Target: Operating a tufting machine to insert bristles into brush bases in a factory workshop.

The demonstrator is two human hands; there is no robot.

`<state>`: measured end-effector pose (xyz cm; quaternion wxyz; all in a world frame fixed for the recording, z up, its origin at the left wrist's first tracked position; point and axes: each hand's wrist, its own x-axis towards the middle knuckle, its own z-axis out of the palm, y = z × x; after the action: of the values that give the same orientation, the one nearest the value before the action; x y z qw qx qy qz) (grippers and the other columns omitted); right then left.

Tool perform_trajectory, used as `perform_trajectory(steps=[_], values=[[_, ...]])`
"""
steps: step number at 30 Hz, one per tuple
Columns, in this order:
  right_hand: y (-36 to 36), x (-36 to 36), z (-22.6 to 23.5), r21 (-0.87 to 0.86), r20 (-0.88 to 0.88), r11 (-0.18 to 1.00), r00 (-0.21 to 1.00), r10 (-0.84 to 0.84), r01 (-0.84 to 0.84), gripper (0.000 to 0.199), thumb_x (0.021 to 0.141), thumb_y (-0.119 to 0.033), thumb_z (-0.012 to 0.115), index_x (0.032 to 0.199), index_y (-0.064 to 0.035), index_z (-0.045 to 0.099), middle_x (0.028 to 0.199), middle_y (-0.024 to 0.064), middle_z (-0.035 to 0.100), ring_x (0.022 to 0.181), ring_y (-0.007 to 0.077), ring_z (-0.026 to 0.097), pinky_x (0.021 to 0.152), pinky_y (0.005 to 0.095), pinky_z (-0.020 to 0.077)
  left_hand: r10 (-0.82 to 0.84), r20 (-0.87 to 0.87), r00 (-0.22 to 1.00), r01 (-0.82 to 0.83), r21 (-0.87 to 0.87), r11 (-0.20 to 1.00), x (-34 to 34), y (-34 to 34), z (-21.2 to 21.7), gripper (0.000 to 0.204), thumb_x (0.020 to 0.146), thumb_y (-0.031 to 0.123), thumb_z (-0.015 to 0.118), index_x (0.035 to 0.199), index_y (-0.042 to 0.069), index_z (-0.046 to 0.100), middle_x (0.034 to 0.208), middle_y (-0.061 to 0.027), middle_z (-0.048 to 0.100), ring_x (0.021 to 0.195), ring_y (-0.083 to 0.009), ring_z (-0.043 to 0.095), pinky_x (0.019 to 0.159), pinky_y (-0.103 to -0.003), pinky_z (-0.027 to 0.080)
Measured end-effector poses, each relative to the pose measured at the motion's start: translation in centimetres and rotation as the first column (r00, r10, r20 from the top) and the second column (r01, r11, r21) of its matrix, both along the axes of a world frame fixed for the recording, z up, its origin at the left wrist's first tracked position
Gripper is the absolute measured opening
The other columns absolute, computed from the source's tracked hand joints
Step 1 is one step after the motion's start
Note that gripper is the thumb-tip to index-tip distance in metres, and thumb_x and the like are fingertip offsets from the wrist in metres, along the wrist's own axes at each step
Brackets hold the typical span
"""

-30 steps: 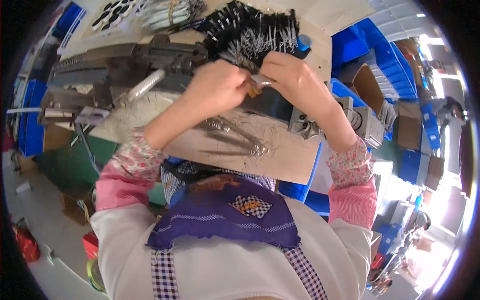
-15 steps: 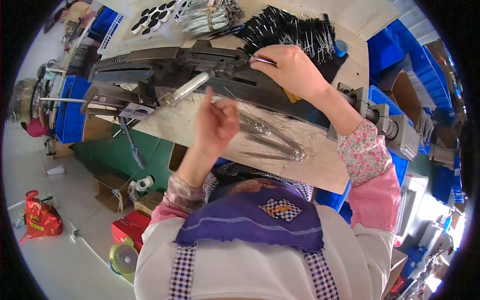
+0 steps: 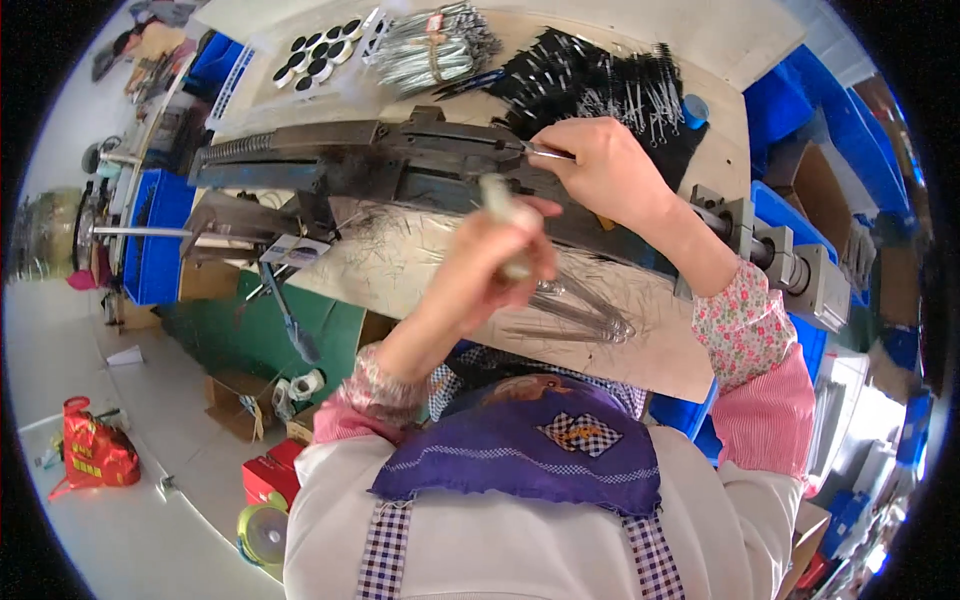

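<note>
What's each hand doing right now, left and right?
Left hand: closed around a pale lever handle.
Right hand: pinching a thin metal pin at the dark machine.

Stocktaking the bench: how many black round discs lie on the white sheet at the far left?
8 black round discs, in two slanting rows on the white sheet, far left; more may be hidden.

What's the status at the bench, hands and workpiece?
Left hand gripping pale cylindrical lever handle. Right hand pinching thin metal pin at dark metal bench machine. Nothing between hands and machine.
</note>
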<state>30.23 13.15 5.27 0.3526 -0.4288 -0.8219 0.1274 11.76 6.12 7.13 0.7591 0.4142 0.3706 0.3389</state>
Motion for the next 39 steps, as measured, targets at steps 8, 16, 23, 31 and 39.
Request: perform_trajectory(steps=[8,16,23,31,39], values=[[-0.5,0.3,0.6,-0.050,-0.008,0.999,1.000,0.003,-0.003,0.011,0.076,-0.002,0.064,0.087,-0.0002,0.067,0.084,0.0169,0.066,0.078,0.0340,0.065,0.070,0.0387,0.0516,0.200,0.854,0.480,0.224,-0.340,0.913,-0.6,1.2,0.8,0.033,0.097,0.036,0.044,0.087,0.006,0.057,0.053,0.0034,0.041,0.046,-0.0093,0.038,0.041,-0.023,0.031],[-0.3,-0.4,1.1,-0.126,-0.027,0.992,1.000,0.006,-0.009,0.011,0.078,-0.005,0.067,0.086,0.0030,0.066,0.082,0.0176,0.065,0.075,0.0335,0.064,0.067,0.0358,0.0498,0.398,-0.587,0.705,0.169,0.685,0.709,-0.8,1.0,-9.1,0.029,0.085,0.018,0.062,0.104,0.004,0.044,0.073,-0.0076,0.059,0.061,-0.0204,0.058,0.053,-0.033,0.045],[-9.8,-0.2,1.6,-0.022,0.247,0.998,0.967,-0.056,0.064,0.026,0.073,0.003,0.062,0.098,-0.0067,0.062,0.088,0.0146,0.058,0.081,0.0377,0.062,0.065,0.0430,0.0515,0.356,-0.294,0.887,-0.289,0.249,0.925,-9.2,-1.6,-10.1,0.033,0.093,0.035,0.056,0.082,0.004,0.058,0.065,-0.0017,0.058,0.051,-0.0093,0.053,0.044,-0.024,0.040],[-4.7,3.9,-8.6,-0.029,0.462,0.847,0.758,-0.460,0.531,0.019,0.093,-0.015,0.052,0.106,-0.0032,0.045,0.106,0.0208,0.054,0.083,0.0440,0.060,0.067,0.0496,0.0503,0.683,-0.202,0.702,-0.697,-0.002,0.717,-15.3,2.2,-10.1,0.042,0.095,0.040,0.052,0.092,0.000,0.065,0.064,-0.0028,0.058,0.044,-0.0079,0.044,0.038,-0.022,0.029],[-7.1,6.2,-8.7,-0.155,0.474,0.857,0.798,-0.372,0.492,0.016,0.090,-0.011,0.052,0.098,0.0021,0.047,0.090,0.0291,0.058,0.084,0.0435,0.060,0.068,0.0488,0.0495,0.762,-0.059,0.645,-0.755,0.104,0.647,-13.9,2.2,-11.7,0.030,0.098,0.033,0.048,0.084,0.008,0.057,0.057,0.0031,0.043,0.044,-0.0069,0.039,0.038,-0.023,0.026]])
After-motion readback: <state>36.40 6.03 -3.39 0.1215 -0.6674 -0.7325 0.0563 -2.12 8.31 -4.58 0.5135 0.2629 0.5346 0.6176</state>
